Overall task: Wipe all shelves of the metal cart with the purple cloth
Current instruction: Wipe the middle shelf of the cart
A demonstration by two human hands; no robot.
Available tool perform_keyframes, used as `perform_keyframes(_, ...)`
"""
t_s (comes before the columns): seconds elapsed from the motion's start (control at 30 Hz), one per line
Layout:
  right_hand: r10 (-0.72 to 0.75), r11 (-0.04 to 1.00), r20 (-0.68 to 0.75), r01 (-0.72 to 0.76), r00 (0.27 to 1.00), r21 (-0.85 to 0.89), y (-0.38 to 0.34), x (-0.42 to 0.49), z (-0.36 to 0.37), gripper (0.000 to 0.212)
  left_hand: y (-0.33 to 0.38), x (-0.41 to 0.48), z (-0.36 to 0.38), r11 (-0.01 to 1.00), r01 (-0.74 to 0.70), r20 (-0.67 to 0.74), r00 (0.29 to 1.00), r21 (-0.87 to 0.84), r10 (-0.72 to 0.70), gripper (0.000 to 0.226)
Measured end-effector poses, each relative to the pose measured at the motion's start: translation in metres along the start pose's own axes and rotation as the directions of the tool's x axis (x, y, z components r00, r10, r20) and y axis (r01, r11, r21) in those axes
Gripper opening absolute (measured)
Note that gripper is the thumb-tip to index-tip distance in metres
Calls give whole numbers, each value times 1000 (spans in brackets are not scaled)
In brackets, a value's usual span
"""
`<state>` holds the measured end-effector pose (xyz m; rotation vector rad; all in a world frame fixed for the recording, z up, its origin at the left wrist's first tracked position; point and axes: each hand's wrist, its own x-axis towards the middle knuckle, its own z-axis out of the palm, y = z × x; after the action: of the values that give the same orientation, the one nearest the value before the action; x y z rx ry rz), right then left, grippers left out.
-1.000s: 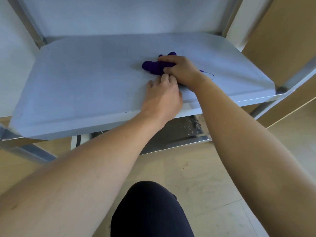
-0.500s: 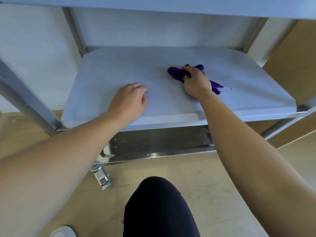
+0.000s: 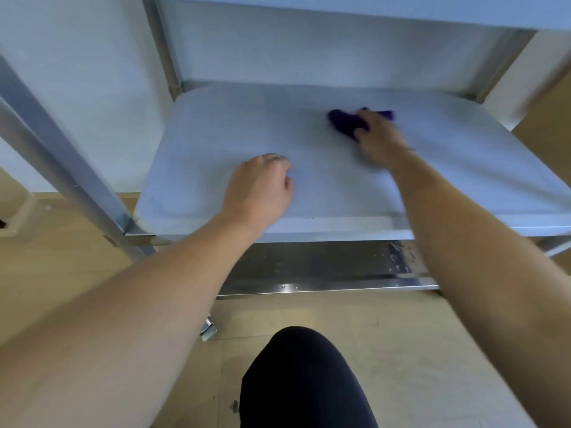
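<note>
The purple cloth is bunched under the right hand, whose fingers are curled over it and press it down on the middle shelf of the metal cart, toward the back and right of centre. It seems to be held wadded so that pressure can be put through it. The hand is blurred, so a wiping stroke is judged to be in progress. The left hand is set on the same shelf nearer the front edge, its fingers curled under and nothing held in it; it is probably placed there as a brace while the body is crouched, a knee being seen below.

The middle shelf carries the cloth and both hands. On the bottom shelf, pale specks are seen near the right end. The top shelf is seen only from beneath.
</note>
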<state>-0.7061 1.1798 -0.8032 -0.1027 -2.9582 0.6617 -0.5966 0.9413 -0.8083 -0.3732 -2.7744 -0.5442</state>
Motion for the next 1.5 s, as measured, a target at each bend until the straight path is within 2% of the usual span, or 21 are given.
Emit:
perform_keyframes(0.1, 214, 976, -5, -214, 977, -33, 27, 14, -15, 33, 2, 0, 2, 1000, -7, 24, 1000, 25, 7, 29)
perform_keyframes(0.17, 240, 968, -27, -241, 971, -66, 5, 19, -3, 36, 3, 0, 2, 1000, -5, 27, 1000, 23, 5, 30)
perform_keyframes(0.23, 66, 997, -20, -67, 998, -45, -40, 14, 24, 40, 3, -1, 0, 999, -9, 27, 1000, 31, 8, 30)
perform_keyframes(0.3, -149, 989, 31, 149, 988, 22, -89, 3, 50, 43, 2, -4, -1, 999, -26, 25, 999, 32, 25, 29)
perform_keyframes(0.33, -208, 977, 54, 206, 977, 48, -106, -1, 57, 43, 2, -5, -2, 999, -29, 25, 999, 24, 29, 29)
perform_keyframes(0.47, -243, 969, 94, 238, 966, 61, -103, -2, 51, 44, 0, -8, -4, 1000, -31, 24, 999, 4, 31, 29)
perform_keyframes(0.53, -172, 985, 31, 172, 985, 4, -68, 4, 36, 44, 1, -5, -3, 1000, -25, 17, 1000, 12, 25, 28)
perform_keyframes(0.67, 106, 990, -103, -114, 989, -81, 17, 19, -3, 42, 7, -2, 1, 999, -32, 21, 999, 19, 32, 29)
perform_keyframes(0.73, 242, 962, -107, -253, 964, -102, 24, 24, -5, 44, 8, 0, 3, 999, -48, 17, 999, 22, 48, 30)
perform_keyframes(0.8, 280, 948, -110, -293, 954, -124, 0, 26, 8, 47, 7, 2, 4, 999, -47, 16, 999, 28, 46, 29)
perform_keyframes(0.83, 223, 965, -85, -232, 971, -122, -20, 26, 17, 48, 6, 2, 4, 998, -44, 17, 999, 37, 43, 29)
perform_keyframes(0.9, 4, 994, 4, -3, 1000, -107, -64, 20, 40, 48, 5, 0, 3, 998, -41, 18, 999, 51, 40, 28)
perform_keyframes(0.97, -155, 983, 70, 161, 985, -89, -97, 11, 60, 47, 4, -1, 2, 997, -51, 24, 998, 58, 50, 27)
perform_keyframes(1.1, -210, 977, 99, 212, 973, -9, -85, 11, 48, 49, 4, -1, 1, 996, -63, 16, 998, 65, 62, 26)
perform_keyframes(1.17, -154, 987, 33, 155, 987, -38, -45, 20, 28, 45, 4, -1, 3, 997, -62, 7, 998, 51, 62, 29)
perform_keyframes(1.23, -11, 997, -66, 6, 998, -78, 5, 29, 5, 38, 4, 0, 4, 998, -51, 4, 999, 40, 50, 32)
perform_keyframes(1.3, 151, 980, -131, -166, 980, -107, 46, 33, -14, 40, 3, 1, 5, 998, -43, 0, 999, 49, 43, 32)
perform_keyframes(1.37, 254, 957, -134, -269, 958, -113, 63, 39, -23, 42, 2, 2, 5, 998, -45, 5, 999, 54, 45, 32)
perform_keyframes(1.43, 264, 947, -140, -284, 954, -150, 52, 47, -17, 41, 2, 2, 6, 997, -50, 13, 999, 54, 50, 31)
perform_keyframes(1.5, 172, 964, -121, -193, 978, -182, 18, 52, -2, 41, 3, 2, 6, 997, -55, 14, 998, 57, 54, 31)
